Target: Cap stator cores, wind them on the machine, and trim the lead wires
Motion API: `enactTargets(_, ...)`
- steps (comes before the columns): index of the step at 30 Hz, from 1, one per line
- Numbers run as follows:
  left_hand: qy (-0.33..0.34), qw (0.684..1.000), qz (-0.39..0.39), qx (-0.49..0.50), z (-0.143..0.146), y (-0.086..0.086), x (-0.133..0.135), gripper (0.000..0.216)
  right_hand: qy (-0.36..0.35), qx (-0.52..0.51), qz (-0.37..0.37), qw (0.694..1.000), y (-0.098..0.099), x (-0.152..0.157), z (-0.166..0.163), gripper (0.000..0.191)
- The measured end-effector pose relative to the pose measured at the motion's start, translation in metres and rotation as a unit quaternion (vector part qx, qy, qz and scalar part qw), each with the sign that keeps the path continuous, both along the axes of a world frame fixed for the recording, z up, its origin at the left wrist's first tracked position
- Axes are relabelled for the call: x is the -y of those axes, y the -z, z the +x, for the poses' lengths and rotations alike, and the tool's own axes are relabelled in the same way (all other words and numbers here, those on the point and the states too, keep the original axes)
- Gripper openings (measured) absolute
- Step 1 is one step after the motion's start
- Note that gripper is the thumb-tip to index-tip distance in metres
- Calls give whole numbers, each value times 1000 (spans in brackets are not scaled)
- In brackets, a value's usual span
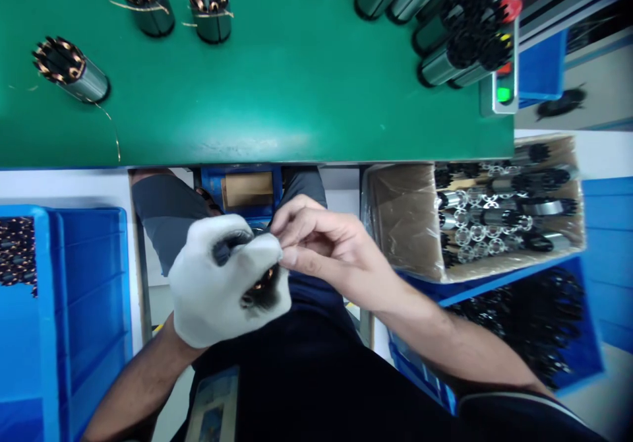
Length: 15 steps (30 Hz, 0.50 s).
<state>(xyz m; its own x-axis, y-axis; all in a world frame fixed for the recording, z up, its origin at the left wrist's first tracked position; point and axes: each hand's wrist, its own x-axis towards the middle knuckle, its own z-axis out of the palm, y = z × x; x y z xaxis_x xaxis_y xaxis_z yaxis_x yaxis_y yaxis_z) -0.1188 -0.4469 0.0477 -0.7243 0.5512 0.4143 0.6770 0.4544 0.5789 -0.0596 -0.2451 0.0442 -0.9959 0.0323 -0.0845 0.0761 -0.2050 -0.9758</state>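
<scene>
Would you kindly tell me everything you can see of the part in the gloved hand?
The part is mostly hidden inside the closed left hand, which wears a white glove. What shows is dark, with small coppery glints, like winding wire. It is held in the air, clear of the table. The bare right hand pinches at its upper end; its shape and pose cannot be told.

- Wearing a smudged white glove (208,297) on the left hand (230,284), at seven o'clock.
- Leaving the right hand (326,251) bare.
- Showing a dark sleeve (514,415) at five o'clock.
</scene>
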Motion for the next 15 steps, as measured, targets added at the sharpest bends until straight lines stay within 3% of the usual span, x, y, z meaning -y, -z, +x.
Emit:
enactTargets(2, -2, 984, 19, 176, 0, 0, -1, 19, -51, -78, 142, 985, -11, -19, -5, 11)
enactTargets(3, 17, 959, 29, 282, -2, 2, -1, 7, -76, -116, 211, 967, -17, -27, -7, 8)
enactTargets(5, 93, 876, 33, 472, -7, 13, 1, 47, -132, -162, 302, 930, -28, -39, -9, 6)
enactTargets(6, 117, 842, 34, 525, -8, 19, 3, 69, -154, -158, 314, 924, -32, -43, -8, 7)
enactTargets(7, 112, 842, 41, 526, -8, 25, 6, 83, -168, -130, 304, 929, -33, -45, -6, 7)
enactTargets(8, 84, 867, 51, 489, -7, 30, 10, 88, -172, -84, 275, 942, -32, -45, -2, 8)
enactTargets(11, -28, 960, 56, 273, 5, 33, 18, 68, -176, 89, 130, 972, -20, -41, 8, 21)
enactTargets(13, 2, 992, 2, 123, 13, 28, 18, 58, -191, 135, 74, 970, -12, -38, 12, 27)
enactTargets(15, 56, 997, -35, 47, 17, 20, 12, 35, -192, 75, 125, 970, -10, -37, 9, 20)
